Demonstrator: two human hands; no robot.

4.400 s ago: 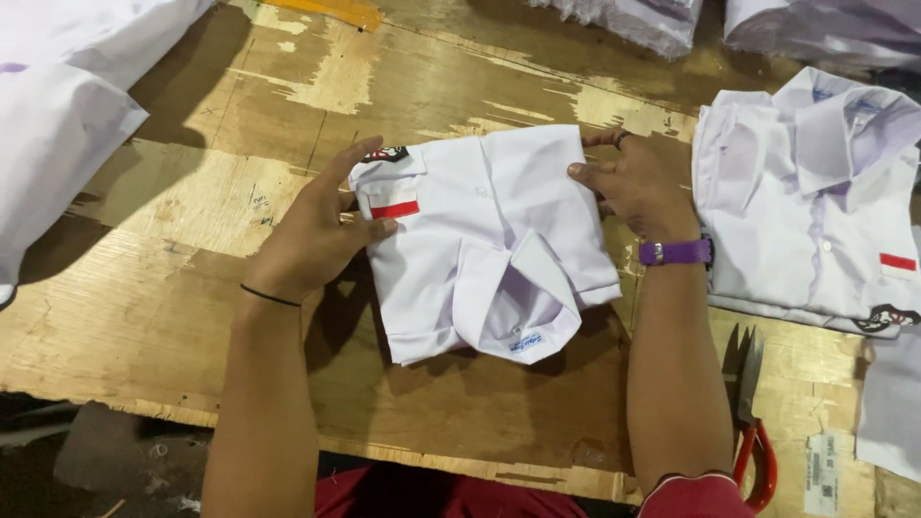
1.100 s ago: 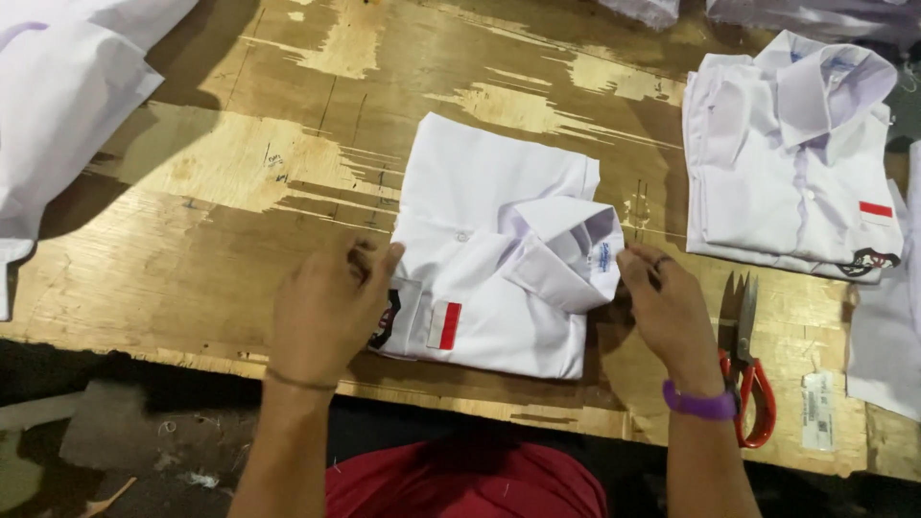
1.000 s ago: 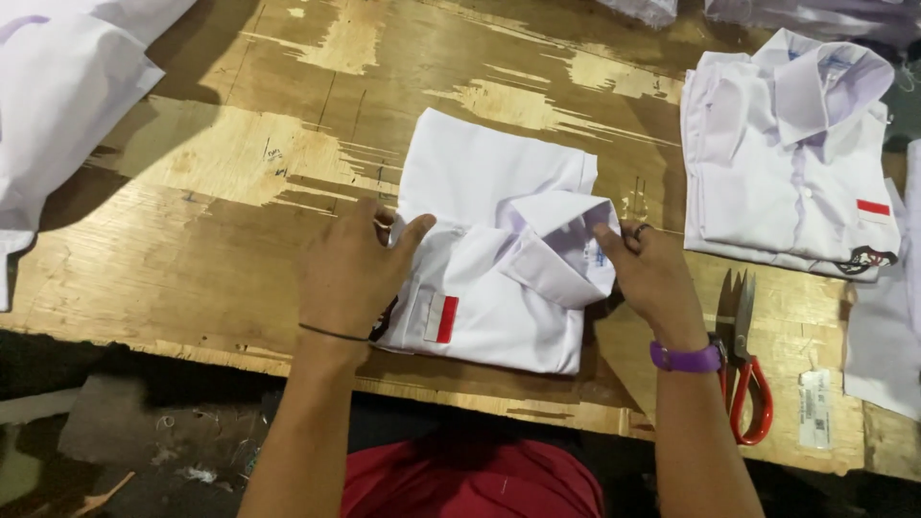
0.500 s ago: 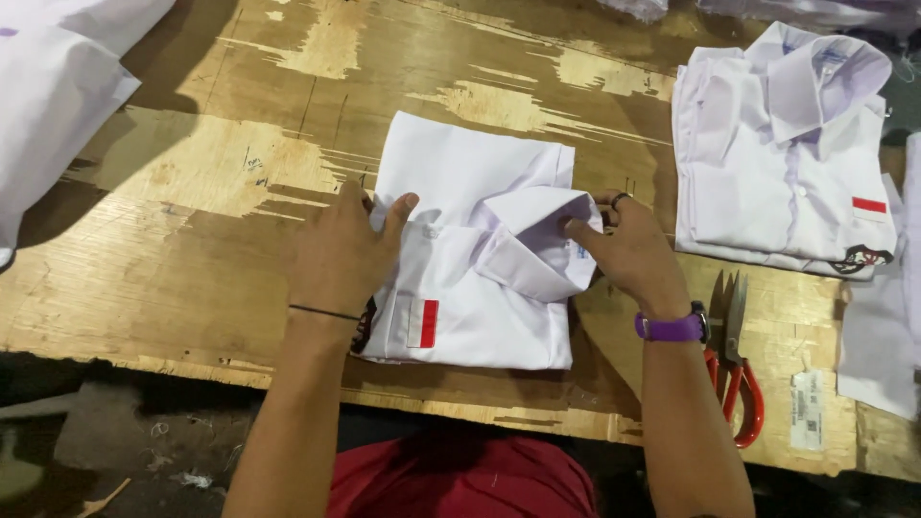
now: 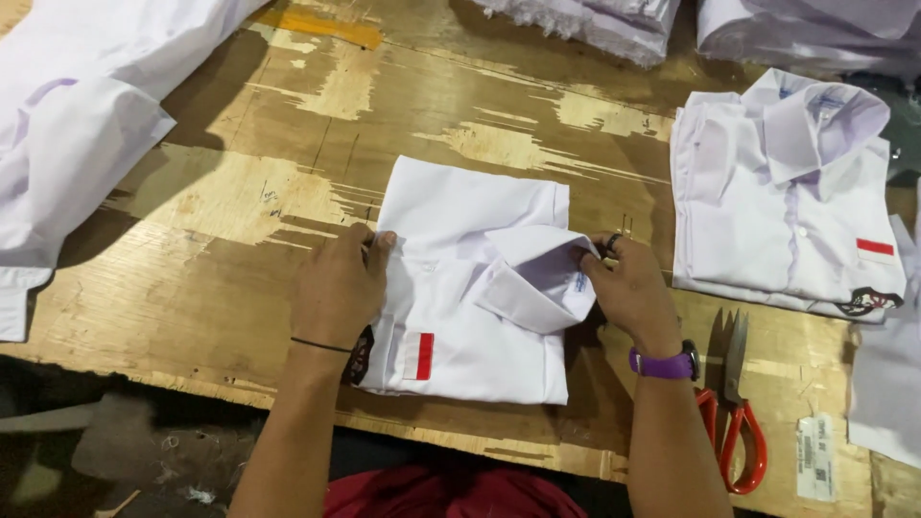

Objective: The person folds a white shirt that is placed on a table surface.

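A folded white shirt (image 5: 470,278) with a red patch on its pocket lies on the worn wooden table (image 5: 240,211), collar pointing right. My left hand (image 5: 338,288) presses flat on the shirt's left edge, fingers together. At the collar, the fingers of my right hand (image 5: 628,288) pinch the fabric; a purple watch sits on that wrist.
A finished folded white shirt (image 5: 782,201) lies to the right. Red-handled scissors (image 5: 734,403) and a paper tag (image 5: 815,456) rest near the front right edge. Loose white cloth (image 5: 86,125) covers the left, and more white garments (image 5: 595,19) are piled at the back.
The shirt has been turned a quarter so its collar faces right and its pocket is near me. Both hands have shifted along its edges, smoothing it.
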